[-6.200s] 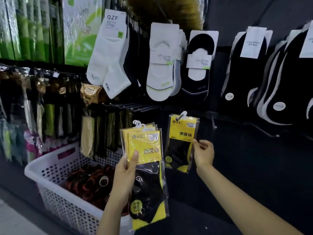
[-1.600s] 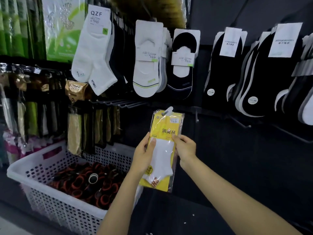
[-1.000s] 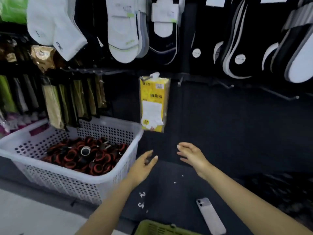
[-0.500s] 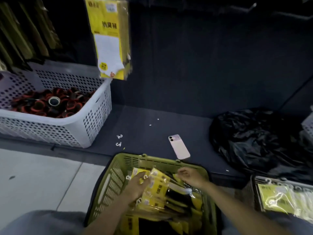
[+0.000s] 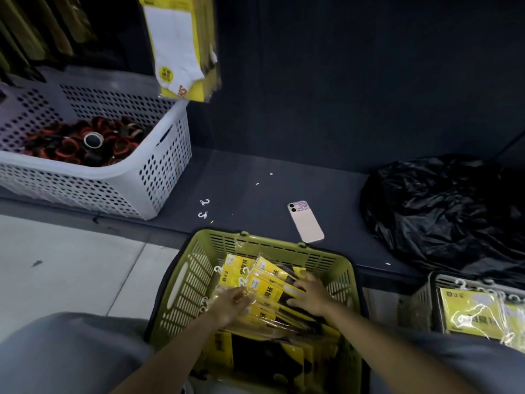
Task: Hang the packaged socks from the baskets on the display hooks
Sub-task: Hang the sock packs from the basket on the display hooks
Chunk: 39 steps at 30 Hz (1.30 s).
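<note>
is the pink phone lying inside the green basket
No, the phone lies camera side up on the dark ledge, just beyond the far rim of the green basket.

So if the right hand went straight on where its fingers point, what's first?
The yellow sock packs: the right hand rests on them in the green basket. Beyond them, probably the basket's far wall, though depth is unclear.
</note>
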Each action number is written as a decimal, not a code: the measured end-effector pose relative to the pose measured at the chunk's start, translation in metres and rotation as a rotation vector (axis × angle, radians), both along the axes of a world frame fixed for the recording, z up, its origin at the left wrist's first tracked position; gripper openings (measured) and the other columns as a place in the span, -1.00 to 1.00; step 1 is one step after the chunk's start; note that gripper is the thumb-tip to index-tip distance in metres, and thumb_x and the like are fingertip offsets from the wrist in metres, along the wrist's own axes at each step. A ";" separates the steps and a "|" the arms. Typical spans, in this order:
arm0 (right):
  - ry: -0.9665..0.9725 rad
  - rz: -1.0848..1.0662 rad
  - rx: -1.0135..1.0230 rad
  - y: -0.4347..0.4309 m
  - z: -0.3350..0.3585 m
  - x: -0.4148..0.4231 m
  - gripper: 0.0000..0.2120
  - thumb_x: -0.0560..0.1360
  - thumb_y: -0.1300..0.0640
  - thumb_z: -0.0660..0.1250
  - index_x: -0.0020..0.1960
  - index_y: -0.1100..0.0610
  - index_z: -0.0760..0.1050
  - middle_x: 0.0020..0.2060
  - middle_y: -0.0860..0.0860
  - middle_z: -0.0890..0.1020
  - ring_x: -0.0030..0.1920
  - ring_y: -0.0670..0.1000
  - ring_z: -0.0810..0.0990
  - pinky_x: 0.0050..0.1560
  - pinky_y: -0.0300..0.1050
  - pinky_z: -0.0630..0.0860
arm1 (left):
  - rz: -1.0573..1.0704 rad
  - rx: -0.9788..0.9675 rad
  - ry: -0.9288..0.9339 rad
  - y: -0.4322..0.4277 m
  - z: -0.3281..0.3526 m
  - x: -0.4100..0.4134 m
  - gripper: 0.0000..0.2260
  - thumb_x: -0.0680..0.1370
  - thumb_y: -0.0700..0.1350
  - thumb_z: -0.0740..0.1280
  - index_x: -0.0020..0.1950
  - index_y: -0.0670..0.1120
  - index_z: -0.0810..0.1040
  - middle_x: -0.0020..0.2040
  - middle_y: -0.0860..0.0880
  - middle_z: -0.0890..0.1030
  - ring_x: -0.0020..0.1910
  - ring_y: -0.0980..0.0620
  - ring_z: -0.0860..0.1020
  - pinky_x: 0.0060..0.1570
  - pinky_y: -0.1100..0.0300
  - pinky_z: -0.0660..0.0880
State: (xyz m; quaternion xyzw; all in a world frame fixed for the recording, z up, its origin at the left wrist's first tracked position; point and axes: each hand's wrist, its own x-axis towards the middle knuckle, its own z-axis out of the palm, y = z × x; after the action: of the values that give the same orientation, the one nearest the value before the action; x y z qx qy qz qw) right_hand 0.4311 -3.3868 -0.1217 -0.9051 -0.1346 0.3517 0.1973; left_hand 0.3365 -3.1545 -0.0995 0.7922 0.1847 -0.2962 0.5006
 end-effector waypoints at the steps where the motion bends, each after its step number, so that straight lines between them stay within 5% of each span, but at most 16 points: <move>1: 0.026 -0.044 0.029 -0.001 -0.001 0.000 -0.47 0.46 -0.10 0.40 0.33 0.13 0.43 0.41 0.05 0.29 0.37 0.07 0.33 0.31 -0.13 0.33 | 0.001 -0.003 0.002 0.000 0.000 0.000 -0.41 0.55 0.18 0.24 0.50 -0.06 0.25 0.39 -0.07 0.43 0.14 0.15 0.43 0.08 0.28 0.37; 5: -0.012 -0.096 0.083 0.000 0.005 0.004 -0.79 0.45 -0.04 0.43 0.00 0.00 0.50 0.07 -0.02 0.54 0.07 -0.02 0.51 0.03 -0.15 0.42 | 0.052 -0.029 0.015 -0.003 0.000 0.004 -0.44 0.57 0.12 0.24 0.50 -0.08 0.23 0.40 -0.11 0.40 0.15 0.11 0.43 0.02 0.29 0.40; 11: -0.139 -0.164 0.340 0.021 0.075 0.030 -0.83 0.44 0.03 0.46 -0.15 0.05 0.47 -0.23 -0.10 0.50 -0.14 -0.06 0.50 -0.19 -0.21 0.33 | 0.553 -0.209 -0.044 -0.007 0.028 0.023 -0.33 0.48 0.06 0.42 0.47 -0.09 0.19 0.38 -0.09 0.40 0.30 -0.11 0.44 0.25 0.04 0.39; 14: -0.148 -0.252 0.578 0.039 0.128 0.038 -0.82 0.45 0.06 0.45 -0.23 0.05 0.47 -0.35 -0.08 0.47 -0.26 -0.19 0.43 -0.23 -0.30 0.32 | 0.561 -0.369 -0.142 -0.008 0.069 0.042 -0.29 0.38 0.18 0.43 0.44 -0.06 0.30 0.35 -0.05 0.48 0.29 -0.04 0.47 0.29 0.02 0.39; 17: -0.108 -0.380 0.826 0.056 0.169 0.039 -0.74 0.48 0.11 0.42 -0.07 0.33 0.56 -0.18 0.32 0.61 -0.21 0.04 0.60 -0.12 -0.09 0.49 | 0.513 -0.549 -0.320 -0.001 0.124 0.065 -0.46 0.35 0.21 0.38 0.21 -0.07 0.55 0.14 -0.06 0.65 0.10 -0.01 0.61 0.12 0.08 0.46; 18: -0.094 -0.404 0.884 0.060 0.181 0.039 -0.76 0.49 0.11 0.40 -0.04 0.32 0.57 -0.16 0.27 0.64 -0.19 0.07 0.65 -0.12 -0.03 0.56 | 0.514 -0.566 -0.365 0.003 0.141 0.070 -0.53 0.39 0.19 0.38 0.18 -0.06 0.57 0.10 -0.05 0.67 0.08 0.00 0.63 0.10 0.08 0.48; 21: -0.082 -0.394 1.027 0.075 0.214 0.038 -0.85 0.48 0.10 0.40 0.03 0.08 0.57 -0.14 -0.02 0.71 -0.16 -0.11 0.68 -0.19 -0.27 0.56 | 0.488 -0.515 -0.577 0.018 0.189 0.079 -0.68 0.48 0.13 0.34 0.15 0.01 0.59 0.02 0.04 0.70 -0.02 0.10 0.66 -0.11 0.31 0.55; 23: -0.151 -0.390 1.076 0.089 0.235 0.042 -0.66 0.44 0.13 0.44 0.17 0.03 0.44 0.01 -0.02 0.66 -0.03 -0.09 0.66 -0.06 -0.23 0.58 | 0.511 -0.491 -0.698 0.028 0.215 0.081 -0.77 0.51 0.07 0.33 0.13 0.04 0.59 -0.01 0.07 0.70 -0.07 0.11 0.67 -0.23 0.37 0.54; 26: -0.315 -0.359 1.109 0.116 0.274 0.050 -0.46 0.40 0.22 0.47 0.30 0.03 0.34 0.08 -0.08 0.58 0.01 -0.15 0.61 0.04 -0.25 0.56 | 0.541 -0.479 -0.832 0.043 0.251 0.085 -0.80 0.51 0.02 0.33 0.11 0.05 0.58 0.01 0.07 0.69 -0.04 0.11 0.67 -0.15 0.31 0.57; 32: -0.648 -0.335 1.176 0.169 0.335 0.055 -0.69 0.42 0.15 0.47 0.12 0.00 0.50 0.05 -0.09 0.57 0.01 -0.19 0.57 -0.04 -0.37 0.50 | 0.513 -0.393 -1.081 0.080 0.311 0.095 -0.69 0.49 -0.03 0.34 0.21 -0.05 0.53 0.10 0.02 0.67 0.09 0.08 0.63 0.07 0.22 0.55; 39: -0.444 -0.283 1.365 0.203 0.379 0.062 -0.86 0.41 0.17 0.46 -0.06 0.13 0.55 -0.21 -0.09 0.69 -0.16 -0.14 0.66 -0.19 -0.35 0.54 | 0.592 -0.237 -1.215 0.120 0.339 0.099 -0.62 0.25 0.14 0.47 0.01 0.06 0.59 -0.12 0.21 0.69 -0.13 0.26 0.64 -0.24 0.47 0.49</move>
State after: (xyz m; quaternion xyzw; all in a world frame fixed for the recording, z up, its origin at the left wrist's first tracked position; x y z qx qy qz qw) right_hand 0.4933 -3.1839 0.2576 -0.6393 -0.2423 -0.0312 0.7291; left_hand 0.4358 -3.0347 0.2398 0.6738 0.0463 0.3316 0.6587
